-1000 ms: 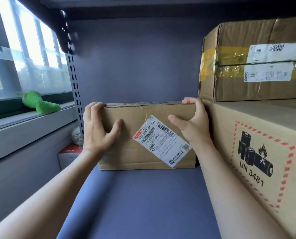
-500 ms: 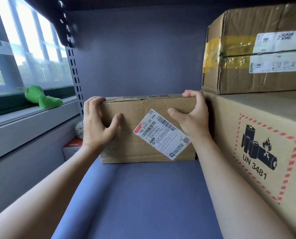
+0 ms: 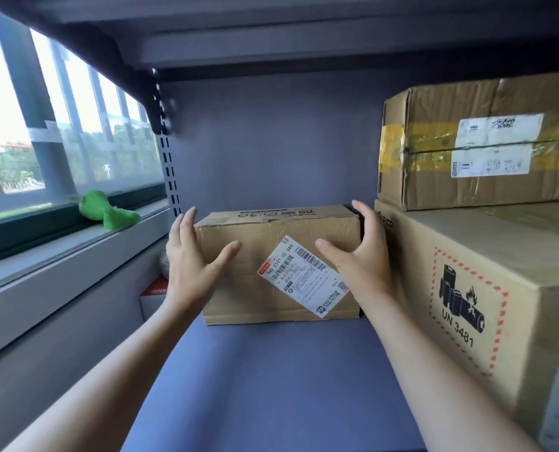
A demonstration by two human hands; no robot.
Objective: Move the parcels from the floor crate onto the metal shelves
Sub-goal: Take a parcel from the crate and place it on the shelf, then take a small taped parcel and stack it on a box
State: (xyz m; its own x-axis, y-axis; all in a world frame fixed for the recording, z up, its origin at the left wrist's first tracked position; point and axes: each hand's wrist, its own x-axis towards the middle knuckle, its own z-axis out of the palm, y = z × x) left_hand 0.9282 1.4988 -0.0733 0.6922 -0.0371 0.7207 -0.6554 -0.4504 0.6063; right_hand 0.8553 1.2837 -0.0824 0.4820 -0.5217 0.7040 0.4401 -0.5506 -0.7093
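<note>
A brown cardboard parcel (image 3: 265, 252) with a slanted white shipping label stands on the blue-grey shelf board (image 3: 271, 380), toward the back. My left hand (image 3: 193, 256) is at its left end with straight, spread fingers, the thumb lying across the front face. My right hand (image 3: 359, 252) is at its right end, fingers straight and lifted beside the top corner, thumb over the label. Neither hand curls round the parcel. The floor crate is out of sight.
To the right, a large box marked UN 3481 (image 3: 486, 308) carries a taped box (image 3: 477, 141) on top. A slotted shelf post (image 3: 169, 171) stands at the left, with a window sill and a green toy (image 3: 108, 213) beyond it. A red-and-white box (image 3: 152, 298) sits lower left.
Both hands have uncurled from the parcel's top edge and drawn back a little with fingers straight. The parcel now rests on the shelf, and the view has tilted upward.
</note>
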